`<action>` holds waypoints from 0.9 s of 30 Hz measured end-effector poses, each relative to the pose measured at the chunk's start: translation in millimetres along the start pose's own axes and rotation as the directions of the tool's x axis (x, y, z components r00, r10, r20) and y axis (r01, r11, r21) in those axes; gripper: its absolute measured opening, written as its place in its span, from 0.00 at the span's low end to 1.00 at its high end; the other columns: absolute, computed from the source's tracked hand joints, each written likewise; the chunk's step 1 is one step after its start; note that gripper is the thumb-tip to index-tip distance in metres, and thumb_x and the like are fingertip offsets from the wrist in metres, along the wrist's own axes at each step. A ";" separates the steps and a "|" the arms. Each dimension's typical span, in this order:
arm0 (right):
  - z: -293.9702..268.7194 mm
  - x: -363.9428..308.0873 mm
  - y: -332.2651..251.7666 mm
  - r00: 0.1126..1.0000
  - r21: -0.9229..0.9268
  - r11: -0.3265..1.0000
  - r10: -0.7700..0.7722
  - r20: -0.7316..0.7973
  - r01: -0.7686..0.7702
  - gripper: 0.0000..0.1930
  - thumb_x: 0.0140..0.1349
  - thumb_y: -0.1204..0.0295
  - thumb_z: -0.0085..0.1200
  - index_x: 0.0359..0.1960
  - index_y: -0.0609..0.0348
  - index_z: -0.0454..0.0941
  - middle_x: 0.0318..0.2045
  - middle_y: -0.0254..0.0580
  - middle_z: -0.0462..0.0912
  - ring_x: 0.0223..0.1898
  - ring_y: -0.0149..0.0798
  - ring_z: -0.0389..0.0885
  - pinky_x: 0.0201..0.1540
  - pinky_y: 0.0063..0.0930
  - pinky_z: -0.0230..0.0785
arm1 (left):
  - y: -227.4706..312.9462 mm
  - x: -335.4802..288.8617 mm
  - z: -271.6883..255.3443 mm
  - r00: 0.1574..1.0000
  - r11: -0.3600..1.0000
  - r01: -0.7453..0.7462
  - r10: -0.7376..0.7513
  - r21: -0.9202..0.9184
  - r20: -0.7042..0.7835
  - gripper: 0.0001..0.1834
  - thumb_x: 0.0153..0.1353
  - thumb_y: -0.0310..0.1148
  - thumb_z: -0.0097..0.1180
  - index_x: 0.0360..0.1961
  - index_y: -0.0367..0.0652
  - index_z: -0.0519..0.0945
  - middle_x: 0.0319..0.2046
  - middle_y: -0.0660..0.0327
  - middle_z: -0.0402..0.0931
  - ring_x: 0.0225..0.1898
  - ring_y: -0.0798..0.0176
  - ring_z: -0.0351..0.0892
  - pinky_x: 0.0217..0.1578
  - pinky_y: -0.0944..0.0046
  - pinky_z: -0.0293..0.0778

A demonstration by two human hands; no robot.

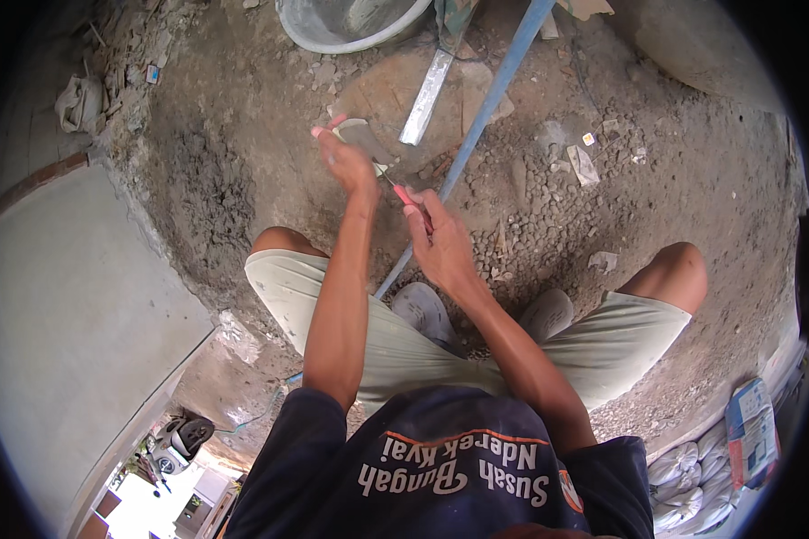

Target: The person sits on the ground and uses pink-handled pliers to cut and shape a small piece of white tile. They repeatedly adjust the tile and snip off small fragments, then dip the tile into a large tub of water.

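Note:
My right hand point(440, 241) is closed around the red handle of a trowel point(411, 199), whose thin metal shank points up and left. Its flat grey blade, with pale edges, lies beside my left hand point(349, 169). The fingers of that hand are closed at the blade's far left side, partly hidden behind it. A small reddish piece shows near those fingertips, and I cannot tell whether it is a fingertip or part of a tool. Both hands are held over the dirt floor, in front of my bent knees.
A blue pole point(478, 130) runs diagonally just right of my hands. Beyond them are a silvery flat bar point(425, 97) and a pale basin point(354, 45). Loose rubble point(548, 216) covers the ground at right. A low plastered wall point(90, 314) stands left; white sacks point(692, 485) sit lower right.

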State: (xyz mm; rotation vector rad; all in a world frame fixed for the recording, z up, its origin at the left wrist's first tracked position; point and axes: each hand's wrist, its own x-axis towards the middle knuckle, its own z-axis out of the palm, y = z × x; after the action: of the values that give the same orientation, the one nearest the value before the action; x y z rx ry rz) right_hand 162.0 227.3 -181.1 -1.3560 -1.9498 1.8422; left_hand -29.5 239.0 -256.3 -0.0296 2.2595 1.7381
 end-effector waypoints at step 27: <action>-4.4 5.8 8.6 0.999 -0.052 0.998 -0.040 -0.002 0.040 0.12 0.79 0.63 0.49 0.55 0.55 0.76 0.44 0.61 0.87 0.45 0.71 0.83 0.44 0.59 0.74 | 5.6 -3.4 0.6 0.999 0.999 0.050 -0.050 0.016 -0.010 0.38 0.85 0.57 0.26 0.53 0.37 0.83 0.42 0.54 0.81 0.45 0.56 0.78 0.52 0.57 0.73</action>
State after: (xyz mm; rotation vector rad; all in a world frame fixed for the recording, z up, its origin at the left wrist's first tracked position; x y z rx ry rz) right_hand 165.7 233.1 -190.0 -1.3233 -2.0216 1.7821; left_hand -27.2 240.6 -250.3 -0.0899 2.2599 1.6977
